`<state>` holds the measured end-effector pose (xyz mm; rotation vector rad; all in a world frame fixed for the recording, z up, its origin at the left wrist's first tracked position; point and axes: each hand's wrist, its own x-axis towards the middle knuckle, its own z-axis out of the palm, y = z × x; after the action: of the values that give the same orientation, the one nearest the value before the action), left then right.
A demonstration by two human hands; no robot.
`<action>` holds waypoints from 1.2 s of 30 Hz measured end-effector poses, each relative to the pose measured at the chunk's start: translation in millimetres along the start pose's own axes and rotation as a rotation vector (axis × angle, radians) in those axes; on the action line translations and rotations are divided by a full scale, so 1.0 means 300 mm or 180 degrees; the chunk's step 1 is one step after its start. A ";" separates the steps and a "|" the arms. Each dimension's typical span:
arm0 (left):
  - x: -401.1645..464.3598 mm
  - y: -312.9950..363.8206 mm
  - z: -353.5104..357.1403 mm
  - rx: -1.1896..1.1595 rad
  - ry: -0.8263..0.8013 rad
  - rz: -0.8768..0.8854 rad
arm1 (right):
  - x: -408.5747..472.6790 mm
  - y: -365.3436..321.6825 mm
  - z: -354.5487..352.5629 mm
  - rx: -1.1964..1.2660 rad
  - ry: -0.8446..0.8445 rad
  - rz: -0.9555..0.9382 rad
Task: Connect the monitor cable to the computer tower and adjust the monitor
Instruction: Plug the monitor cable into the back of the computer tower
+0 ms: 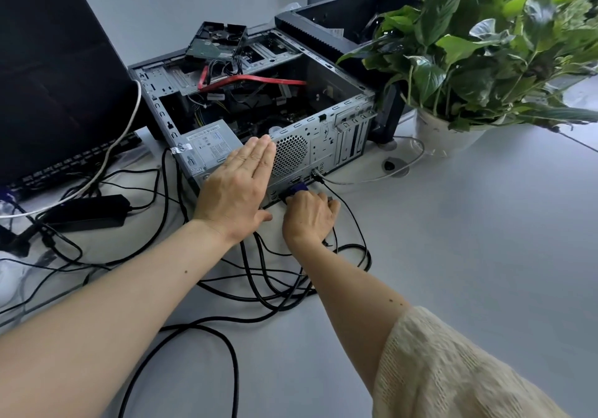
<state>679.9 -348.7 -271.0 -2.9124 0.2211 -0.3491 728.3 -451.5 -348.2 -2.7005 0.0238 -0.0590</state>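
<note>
An open computer tower point(323, 133) lies on its side on the white desk, rear panel facing me. My right hand point(310, 218) grips the blue plug of the monitor cable point(297, 188) and holds it against a port low on the rear panel. My left hand point(238, 188) lies flat, fingers together, against the rear panel by the power supply and the round fan grille. The black monitor point(55, 71) stands at the far left, its screen dark.
Several black cables point(268, 291) loop across the desk under my arms. A black power brick point(87, 212) and a keyboard point(74, 162) lie at the left. A potted plant point(479, 49) stands at the right, and a second black case point(339, 19) behind the tower.
</note>
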 end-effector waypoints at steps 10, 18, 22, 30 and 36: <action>0.005 0.012 -0.020 0.0013 -0.0089 -0.0028 | 0.025 0.160 -0.083 0.0268 0.0397 0.0361; 0.083 0.051 -0.051 0.0074 -0.0123 0.0146 | 0.017 0.226 -0.106 0.0265 -0.0166 0.0789; 0.109 0.048 -0.043 0.0108 -0.0172 0.0112 | 0.032 0.207 -0.111 0.0300 -0.0270 0.0765; 0.114 0.044 -0.029 0.0132 -0.0247 0.0017 | 0.058 0.192 -0.079 0.0269 -0.0366 0.0609; 0.113 0.045 -0.027 0.0127 -0.0218 -0.0024 | 0.068 0.159 -0.052 0.0332 -0.0159 0.0570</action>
<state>708.8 -368.9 -258.8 -2.8806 0.1906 -0.2513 747.8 -501.9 -353.7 -2.5830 0.2403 0.0598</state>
